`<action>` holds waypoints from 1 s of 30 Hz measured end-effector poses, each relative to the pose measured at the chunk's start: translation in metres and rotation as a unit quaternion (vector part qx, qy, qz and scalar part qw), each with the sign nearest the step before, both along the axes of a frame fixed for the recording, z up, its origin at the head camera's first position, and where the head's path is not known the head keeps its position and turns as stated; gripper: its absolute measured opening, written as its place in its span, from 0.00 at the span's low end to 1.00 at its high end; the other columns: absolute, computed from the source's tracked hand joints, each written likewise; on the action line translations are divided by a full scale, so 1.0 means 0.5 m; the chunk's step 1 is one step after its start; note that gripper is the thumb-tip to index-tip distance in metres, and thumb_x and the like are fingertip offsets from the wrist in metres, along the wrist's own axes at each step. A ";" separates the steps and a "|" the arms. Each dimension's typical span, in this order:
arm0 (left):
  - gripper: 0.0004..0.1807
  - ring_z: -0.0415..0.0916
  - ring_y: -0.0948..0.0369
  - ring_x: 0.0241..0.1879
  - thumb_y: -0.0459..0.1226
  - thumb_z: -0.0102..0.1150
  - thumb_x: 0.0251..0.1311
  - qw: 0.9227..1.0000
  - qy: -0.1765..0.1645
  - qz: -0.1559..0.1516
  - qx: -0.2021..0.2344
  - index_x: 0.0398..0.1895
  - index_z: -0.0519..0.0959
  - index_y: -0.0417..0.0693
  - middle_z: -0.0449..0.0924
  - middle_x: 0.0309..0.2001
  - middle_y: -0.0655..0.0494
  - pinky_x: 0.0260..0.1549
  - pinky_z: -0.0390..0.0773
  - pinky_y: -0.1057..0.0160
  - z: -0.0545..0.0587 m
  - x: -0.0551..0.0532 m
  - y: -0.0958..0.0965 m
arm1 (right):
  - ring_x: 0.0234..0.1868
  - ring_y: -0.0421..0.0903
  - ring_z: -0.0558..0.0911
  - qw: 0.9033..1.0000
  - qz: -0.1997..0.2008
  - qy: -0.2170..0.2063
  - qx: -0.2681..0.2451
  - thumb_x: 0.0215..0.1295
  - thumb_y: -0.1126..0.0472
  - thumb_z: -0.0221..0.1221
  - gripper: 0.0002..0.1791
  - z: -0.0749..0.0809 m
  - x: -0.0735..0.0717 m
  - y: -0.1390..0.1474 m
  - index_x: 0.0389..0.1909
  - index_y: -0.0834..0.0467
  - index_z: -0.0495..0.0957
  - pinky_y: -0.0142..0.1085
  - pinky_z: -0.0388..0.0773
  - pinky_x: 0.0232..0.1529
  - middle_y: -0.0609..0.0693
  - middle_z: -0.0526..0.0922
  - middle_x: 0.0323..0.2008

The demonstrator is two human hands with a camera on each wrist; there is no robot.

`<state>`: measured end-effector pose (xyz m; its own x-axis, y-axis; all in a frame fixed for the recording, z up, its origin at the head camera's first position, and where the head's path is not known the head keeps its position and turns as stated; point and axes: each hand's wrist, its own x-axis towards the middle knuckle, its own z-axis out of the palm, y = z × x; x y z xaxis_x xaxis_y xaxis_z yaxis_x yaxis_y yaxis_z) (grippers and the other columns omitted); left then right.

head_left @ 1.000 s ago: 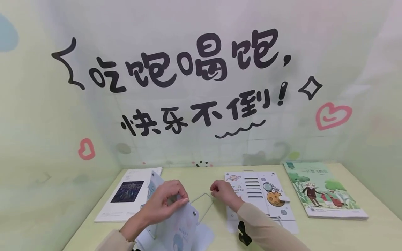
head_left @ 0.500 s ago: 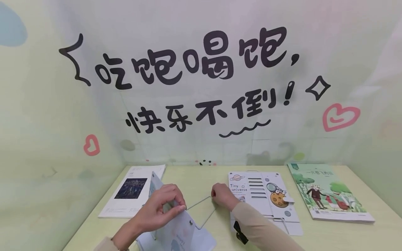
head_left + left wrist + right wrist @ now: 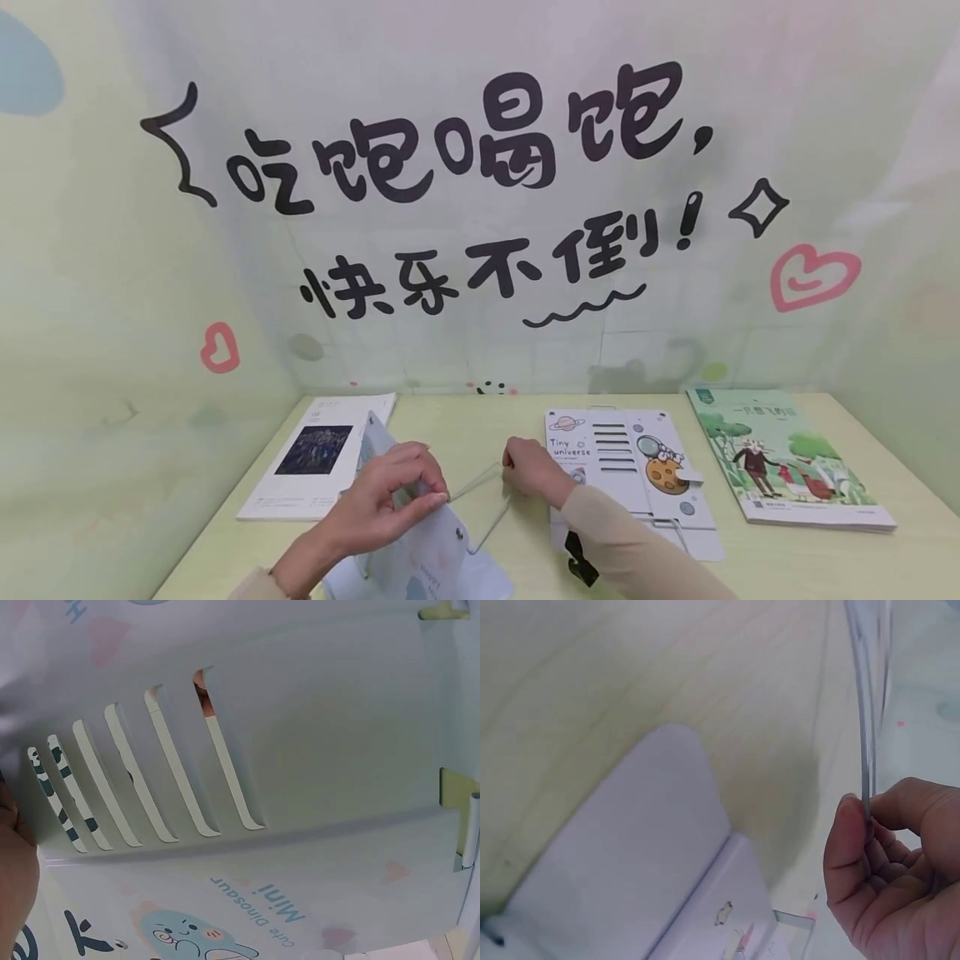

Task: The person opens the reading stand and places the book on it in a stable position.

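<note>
A pale folding book stand (image 3: 431,550) with printed pictures stands partly raised at the front. My left hand (image 3: 390,500) pinches the upper edge of its panel between thumb and fingers. In the left wrist view the slotted panel (image 3: 337,735) fills most of the frame, with a blue dinosaur (image 3: 176,930) printed below the slots. A thin wire support (image 3: 487,525) reaches out from the stand to the right. My right hand (image 3: 536,472) pinches its far end. In the right wrist view the wire (image 3: 866,727) runs down between thumb and forefinger.
A second book stand (image 3: 626,487), printed with an astronaut, lies flat beneath and beside the right forearm. At far right lies a green illustrated book (image 3: 783,458). A white booklet (image 3: 277,500) lies at left, behind the raised stand. A printed wall sheet (image 3: 480,358) borders the table's back.
The right fingers now cover the wire's far corner, which showed beside them a second ago. The left hand keeps its pinch on the panel. The head view has shifted slightly.
</note>
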<state>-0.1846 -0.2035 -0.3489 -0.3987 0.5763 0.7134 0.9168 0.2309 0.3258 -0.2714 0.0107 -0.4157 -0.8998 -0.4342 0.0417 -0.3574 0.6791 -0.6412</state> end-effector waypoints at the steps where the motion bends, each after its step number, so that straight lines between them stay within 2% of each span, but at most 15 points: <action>1: 0.13 0.72 0.68 0.34 0.25 0.63 0.51 1.000 0.004 -0.005 -0.002 0.31 0.77 0.53 0.77 0.31 0.62 0.34 0.72 0.73 0.001 -0.003 0.002 | 0.20 0.41 0.72 1.000 0.003 -0.011 -0.021 0.55 0.73 0.55 0.02 0.004 0.002 0.004 0.30 0.66 0.73 0.30 0.72 0.20 0.51 0.73 0.23; 4: 0.11 0.71 0.68 0.34 0.26 0.62 0.54 1.000 0.006 -0.016 -0.011 0.32 0.77 0.53 0.77 0.32 0.62 0.33 0.72 0.74 0.006 -0.011 0.009 | 0.16 0.40 0.73 0.997 0.005 -0.040 -0.066 0.58 0.74 0.53 0.02 0.010 0.004 0.017 0.32 0.67 0.73 0.29 0.75 0.17 0.52 0.74 0.23; 7: 0.10 0.71 0.68 0.34 0.28 0.61 0.56 1.000 0.005 -0.009 -0.025 0.32 0.77 0.54 0.77 0.33 0.63 0.40 0.73 0.71 0.010 -0.020 0.016 | 0.15 0.39 0.74 0.992 -0.005 -0.070 -0.101 0.61 0.74 0.52 0.02 0.009 0.001 0.030 0.32 0.68 0.74 0.30 0.77 0.18 0.53 0.75 0.22; 11: 0.10 0.74 0.69 0.36 0.29 0.62 0.55 0.999 0.004 0.013 -0.049 0.31 0.77 0.55 0.78 0.33 0.65 0.54 0.72 0.58 0.013 -0.033 0.021 | 0.15 0.39 0.74 0.984 -0.035 -0.102 -0.144 0.63 0.73 0.52 0.03 0.007 0.001 0.049 0.34 0.70 0.73 0.32 0.78 0.19 0.54 0.75 0.23; 14: 0.09 0.75 0.69 0.37 0.29 0.62 0.55 0.998 0.008 0.018 -0.062 0.31 0.77 0.55 0.78 0.33 0.64 0.57 0.71 0.50 0.016 -0.045 0.023 | 0.15 0.39 0.75 0.974 -0.060 -0.129 -0.177 0.64 0.72 0.51 0.04 0.004 0.002 0.062 0.35 0.70 0.73 0.31 0.78 0.19 0.56 0.75 0.25; 19: 0.09 0.78 0.63 0.42 0.29 0.61 0.56 0.998 0.015 0.019 -0.063 0.32 0.77 0.54 0.79 0.35 0.62 0.56 0.72 0.55 0.017 -0.069 0.018 | 0.15 0.39 0.76 0.953 -0.091 -0.166 -0.238 0.65 0.71 0.48 0.07 -0.001 0.004 0.078 0.38 0.73 0.70 0.30 0.77 0.18 0.59 0.75 0.26; 23: 0.10 0.78 0.57 0.48 0.27 0.60 0.56 0.998 -0.001 0.026 -0.051 0.33 0.78 0.54 0.81 0.37 0.61 0.55 0.73 0.63 0.016 -0.084 0.009 | 0.16 0.39 0.77 0.937 -0.114 -0.179 -0.278 0.66 0.71 0.47 0.08 -0.006 0.005 0.086 0.39 0.74 0.69 0.31 0.79 0.20 0.60 0.75 0.27; 27: 0.11 0.78 0.56 0.51 0.26 0.59 0.56 0.998 -0.021 0.036 -0.042 0.33 0.78 0.53 0.82 0.37 0.60 0.53 0.75 0.63 0.018 -0.093 0.000 | 0.17 0.39 0.78 0.926 -0.131 -0.189 -0.299 0.68 0.69 0.48 0.09 -0.008 0.015 0.095 0.41 0.73 0.68 0.32 0.80 0.22 0.60 0.76 0.28; 30: 0.12 0.78 0.57 0.51 0.25 0.60 0.56 0.998 -0.029 0.045 -0.043 0.33 0.77 0.54 0.83 0.38 0.60 0.51 0.76 0.63 0.023 -0.097 -0.007 | 0.20 0.41 0.79 0.915 -0.128 -0.208 -0.320 0.69 0.67 0.47 0.10 -0.008 0.031 0.103 0.44 0.73 0.66 0.33 0.81 0.26 0.59 0.75 0.29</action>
